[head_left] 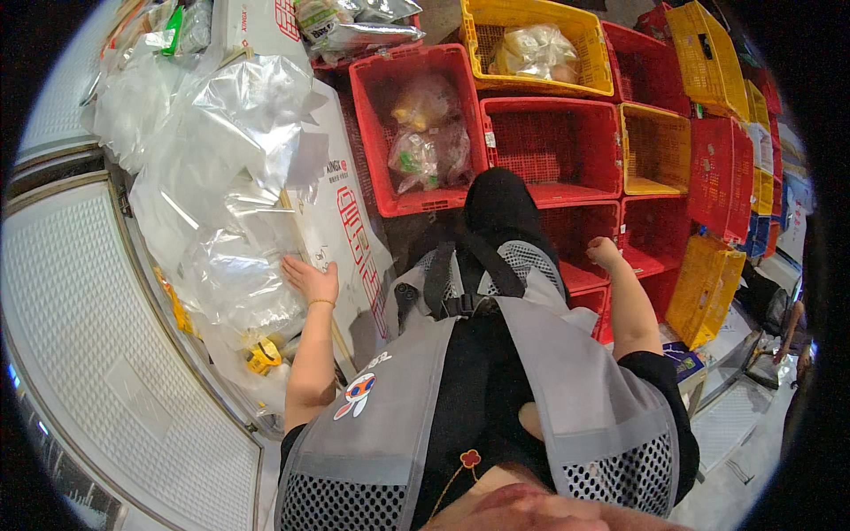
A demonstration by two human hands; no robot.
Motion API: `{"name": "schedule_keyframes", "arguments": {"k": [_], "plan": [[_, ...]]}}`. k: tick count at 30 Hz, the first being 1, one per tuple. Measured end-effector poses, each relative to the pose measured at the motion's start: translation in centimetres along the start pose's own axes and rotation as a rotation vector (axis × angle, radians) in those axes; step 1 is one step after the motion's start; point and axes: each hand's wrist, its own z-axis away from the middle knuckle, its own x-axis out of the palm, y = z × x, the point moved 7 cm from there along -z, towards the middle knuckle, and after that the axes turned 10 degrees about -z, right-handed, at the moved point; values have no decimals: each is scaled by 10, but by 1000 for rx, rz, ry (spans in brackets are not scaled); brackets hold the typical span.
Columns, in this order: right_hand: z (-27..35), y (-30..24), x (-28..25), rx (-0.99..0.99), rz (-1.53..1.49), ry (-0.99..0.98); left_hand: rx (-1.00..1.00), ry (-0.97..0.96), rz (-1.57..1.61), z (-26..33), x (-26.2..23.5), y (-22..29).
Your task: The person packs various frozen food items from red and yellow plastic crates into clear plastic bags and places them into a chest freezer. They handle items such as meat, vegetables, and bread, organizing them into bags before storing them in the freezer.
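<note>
My left hand (312,280) is stretched flat with its fingers out, at the edge of a heap of clear plastic bags (226,168). It looks to be touching the plastic, though firm contact is hard to judge. Beneath the heap lies a white foam box lid (350,221) with red print. My right hand (605,253) hangs over the red crates (580,221), fingers curled in, and nothing shows in it. Ahead of me, a red crate (376,173) holds two clear bags of produce (425,133), one with something yellowish and one with something green.
A yellow crate (478,75) with a filled bag stands farther ahead. More red and yellow crates are stacked to the right, including a tilted yellow crate (704,292). A white textured panel (133,372) lines the left side. Packaged goods (359,26) lie at the back.
</note>
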Motion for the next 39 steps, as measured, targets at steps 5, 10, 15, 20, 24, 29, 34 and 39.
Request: {"name": "schedule_keyframes", "arguments": {"k": [5,10,15,20,24,29,34,39], "plan": [[-4,-64,-59,-50,-15,145,15,111,59,-38,-15,26],[-36,-245,-75,-413,-139,225,-119,137,-104,-60,-13,37],[-169,-373,59,-154,-509,-377,-54,170,-106,-52,0,27],[-365,-390,211,188,-847,-538,-449,123,243,-30,19,-13],[-496,-355,300,416,-1111,-503,-503,458,-145,-9,-12,-20],[-588,-337,347,429,-1433,-206,-694,426,-220,16,-39,-56],[-591,-355,333,318,-1257,165,-437,589,-345,1,-41,-32],[-527,-426,268,-163,-1158,121,-486,592,-267,-6,-35,-5]]}}
